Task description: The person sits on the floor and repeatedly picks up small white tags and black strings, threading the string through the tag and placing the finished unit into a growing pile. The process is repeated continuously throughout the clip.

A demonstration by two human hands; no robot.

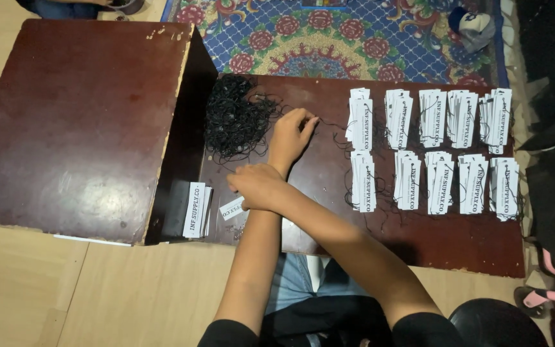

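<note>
My arms cross over a low dark wooden table (419, 247). My left hand (292, 133) reaches up beside a tangled pile of black strings (236, 119) and pinches one black string (326, 122) that trails to the right. My right hand (258, 186) lies over my left forearm, its fingers closed on a single white paper tag (232, 209) near the table's front left. A small stack of white tags (196, 210) sits just left of that hand.
Two rows of strung white tag bundles (435, 151) fill the right half of the table. A higher dark wooden board (78, 122) adjoins on the left. A patterned blue rug (329, 38) lies beyond, with a cap (473, 27) on it. Pink sandals (547, 295) rest at the right.
</note>
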